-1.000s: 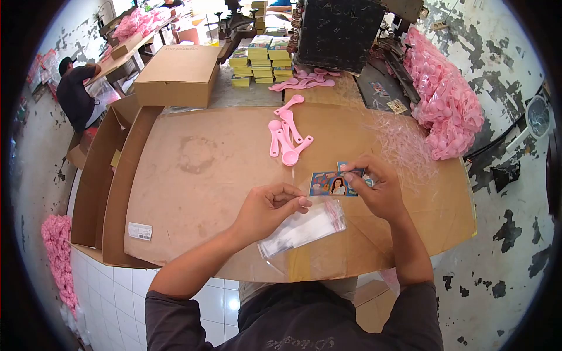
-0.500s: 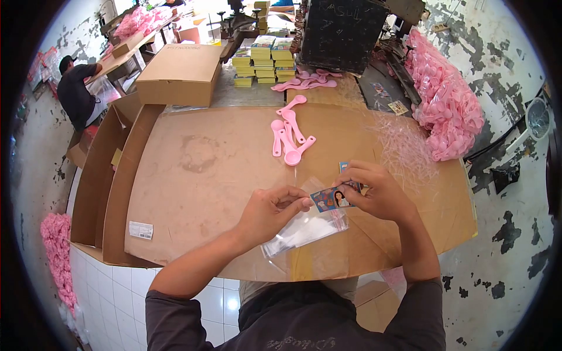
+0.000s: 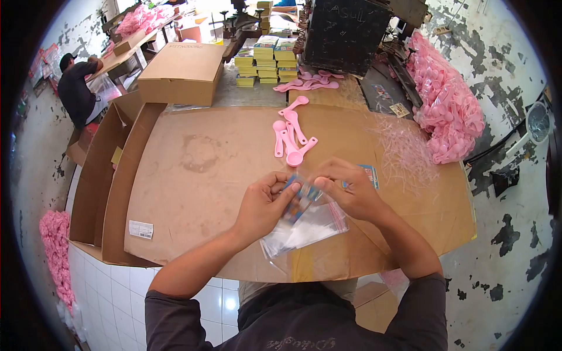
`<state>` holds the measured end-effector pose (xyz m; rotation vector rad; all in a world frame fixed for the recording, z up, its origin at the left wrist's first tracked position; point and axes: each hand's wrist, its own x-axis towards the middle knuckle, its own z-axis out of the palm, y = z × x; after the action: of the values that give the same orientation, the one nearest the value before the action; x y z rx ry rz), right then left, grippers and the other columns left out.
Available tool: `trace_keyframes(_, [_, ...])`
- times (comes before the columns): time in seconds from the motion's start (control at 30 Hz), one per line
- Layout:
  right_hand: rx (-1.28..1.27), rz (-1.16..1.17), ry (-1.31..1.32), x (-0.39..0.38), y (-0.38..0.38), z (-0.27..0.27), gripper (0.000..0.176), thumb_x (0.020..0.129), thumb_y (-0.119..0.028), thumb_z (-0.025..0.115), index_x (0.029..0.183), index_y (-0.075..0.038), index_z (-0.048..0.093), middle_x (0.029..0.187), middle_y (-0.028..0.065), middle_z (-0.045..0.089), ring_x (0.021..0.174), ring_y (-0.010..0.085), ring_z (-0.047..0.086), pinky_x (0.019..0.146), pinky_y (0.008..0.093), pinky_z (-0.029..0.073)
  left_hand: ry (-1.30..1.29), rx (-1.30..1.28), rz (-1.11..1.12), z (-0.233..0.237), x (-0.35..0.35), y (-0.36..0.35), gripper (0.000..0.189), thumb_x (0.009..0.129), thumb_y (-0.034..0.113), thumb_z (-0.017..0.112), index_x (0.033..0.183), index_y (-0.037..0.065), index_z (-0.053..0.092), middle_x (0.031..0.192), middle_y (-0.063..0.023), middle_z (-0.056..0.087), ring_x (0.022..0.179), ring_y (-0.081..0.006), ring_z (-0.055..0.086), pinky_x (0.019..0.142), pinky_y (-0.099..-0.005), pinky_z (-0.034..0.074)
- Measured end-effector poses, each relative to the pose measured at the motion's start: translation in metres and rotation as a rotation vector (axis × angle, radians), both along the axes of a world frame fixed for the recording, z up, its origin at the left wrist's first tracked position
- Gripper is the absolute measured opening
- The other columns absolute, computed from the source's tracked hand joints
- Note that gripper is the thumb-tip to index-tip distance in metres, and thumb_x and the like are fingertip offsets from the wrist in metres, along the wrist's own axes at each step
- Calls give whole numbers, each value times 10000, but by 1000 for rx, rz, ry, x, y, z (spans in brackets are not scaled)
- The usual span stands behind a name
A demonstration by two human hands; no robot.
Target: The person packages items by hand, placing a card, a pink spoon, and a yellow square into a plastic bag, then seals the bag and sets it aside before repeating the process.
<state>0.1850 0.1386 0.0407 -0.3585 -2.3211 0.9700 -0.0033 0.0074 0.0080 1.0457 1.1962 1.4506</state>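
Card [image 3: 297, 203], blurred and tilted, has passed from right-hand to left-hand control above the clear bags [image 3: 310, 235], with the left hand [image 3: 263, 206] gripping it between the fingers; this is judged to free the right hand [image 3: 351, 190] for work beside it, but whether its fingers are closed on anything cannot be told. From the bags, pink spoons [image 3: 294, 158] lie beyond, bench [image 3: 193, 216] room extends left to the carton wall [image 3: 132, 181], and the front edge is near.
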Motion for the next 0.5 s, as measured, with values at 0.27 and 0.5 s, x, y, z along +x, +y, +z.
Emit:
trace_keyframes(0.27, [259,-281,-169,-68,90,-48,277,974,-196,595,1197,-50,668,1160,182,661,1060,333,638,940,429,507,64,-74,10,-3,-3,1,191,1040,133,636,1165,-10,618,891,-49,738,799,-42,658,680,-205,517])
trace_keyframes(0.5, [364,-376,-299,-76,108,-61,343,939,-74,598,1280,-47,611,1198,198,625,1052,366,625,899,447,515,-31,-19,14,-11,-4,5,226,1023,110,654,1188,-28,587,938,-64,738,804,-50,670,682,-203,532])
